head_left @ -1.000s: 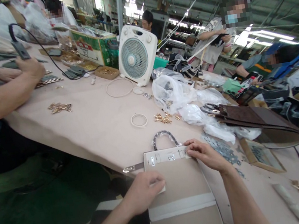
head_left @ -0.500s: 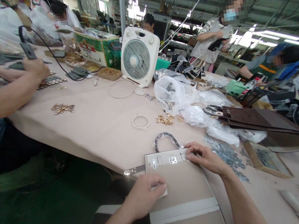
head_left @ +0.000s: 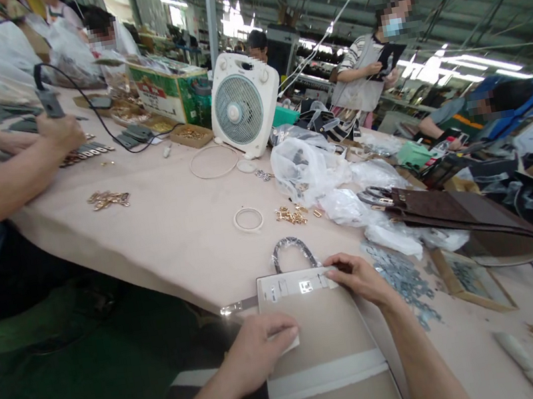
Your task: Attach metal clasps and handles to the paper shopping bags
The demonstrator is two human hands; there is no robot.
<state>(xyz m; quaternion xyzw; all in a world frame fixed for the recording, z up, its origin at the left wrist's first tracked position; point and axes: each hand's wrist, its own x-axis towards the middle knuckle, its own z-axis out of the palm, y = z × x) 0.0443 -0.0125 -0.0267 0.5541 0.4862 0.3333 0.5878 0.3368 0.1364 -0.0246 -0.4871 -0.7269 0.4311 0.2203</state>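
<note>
A flat beige bag panel (head_left: 317, 326) lies at the table's near edge, with a dark wrapped loop handle (head_left: 292, 244) at its far end and a strap with a shiny metal end (head_left: 236, 307) sticking out to the left. Over the panel's left side, my left hand (head_left: 260, 349) is closed on a small white piece (head_left: 291, 344) between thumb and fingers. My right hand (head_left: 357, 276) pinches the panel's far right corner, by a white strip with small metal parts. What lies under its fingertips is hidden.
Beyond the panel are a tape ring (head_left: 248, 220), gold metal pieces (head_left: 291, 215), plastic bags (head_left: 306, 166) and a white fan (head_left: 244, 105). Grey pieces (head_left: 403, 279) and a shallow box (head_left: 476, 281) lie right. A co-worker's hand (head_left: 61, 131) holds a tool at left.
The view has shifted slightly, so the table objects sit a little further left. Both hands keep nearly the same places on the panel. A person in the background has turned, holding a dark item.
</note>
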